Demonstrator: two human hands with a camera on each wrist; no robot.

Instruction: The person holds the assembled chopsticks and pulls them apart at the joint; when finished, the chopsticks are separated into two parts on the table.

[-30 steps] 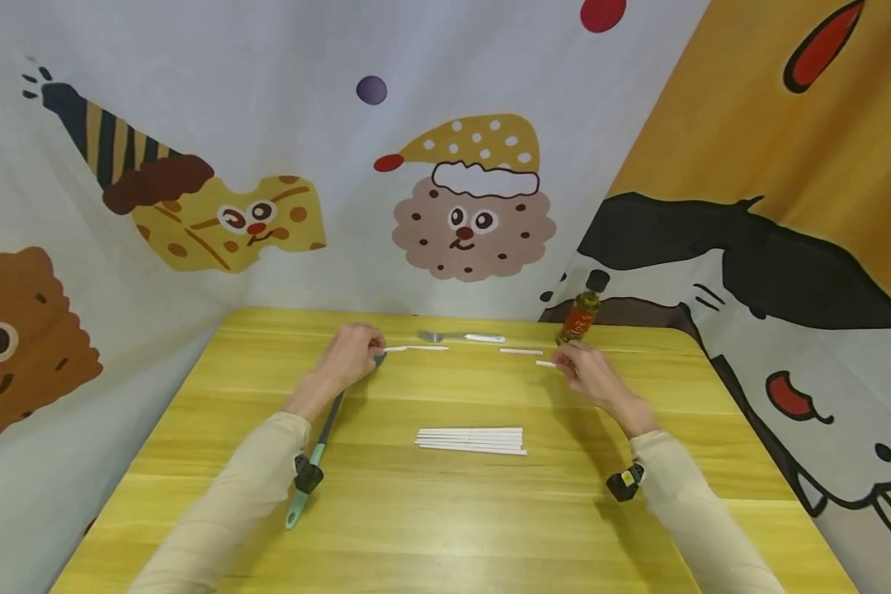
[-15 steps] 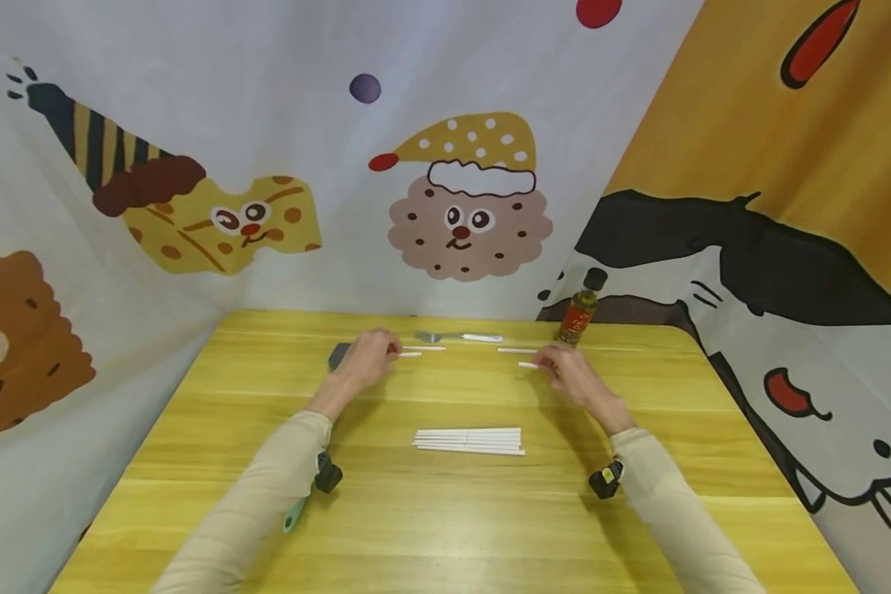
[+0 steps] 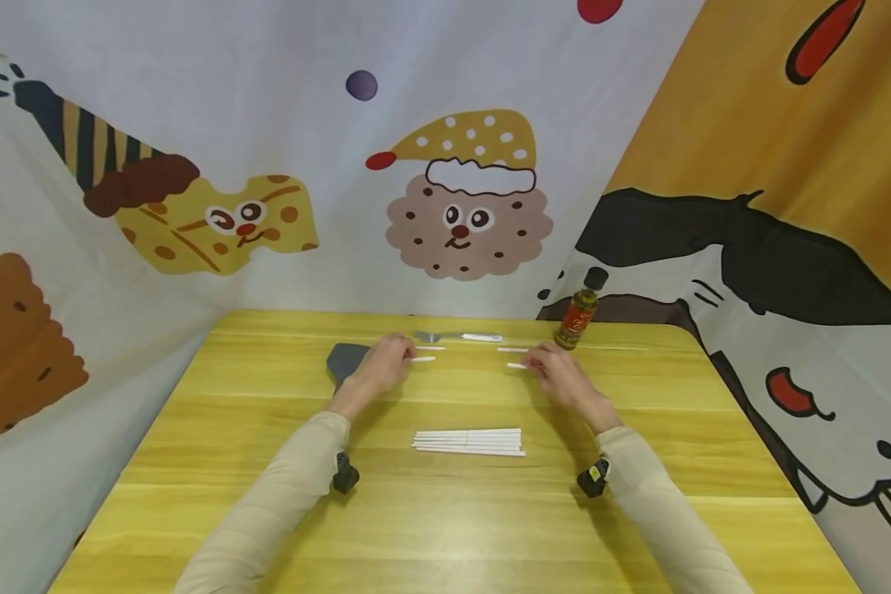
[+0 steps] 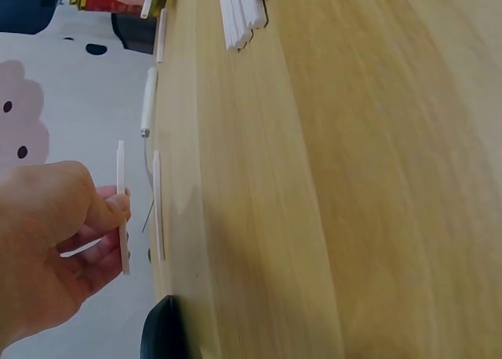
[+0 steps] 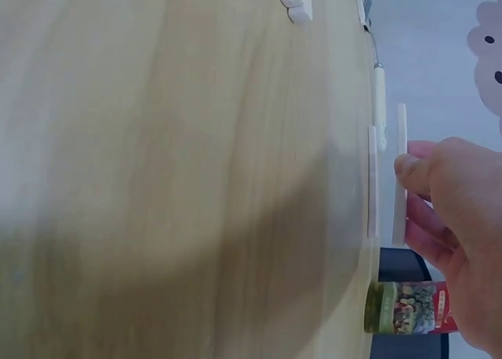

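The left hand [image 3: 388, 361] pinches the left stick [image 4: 121, 167] and the right hand [image 3: 560, 373] pinches the right stick [image 5: 401, 128], both seemingly raised off the table [image 3: 453, 520], nearer the person than the two lying sticks [image 3: 512, 350] by the fork [image 3: 483, 337]. Either held stick could twist or drop if its light pinch loosens (they look thin). The right hand could also knock the bottle [image 3: 577, 317] just beyond it by drifting backward.

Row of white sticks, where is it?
In the head view's lower middle, the row of white sticks lies between the left hand and right hand but nearer the camera.
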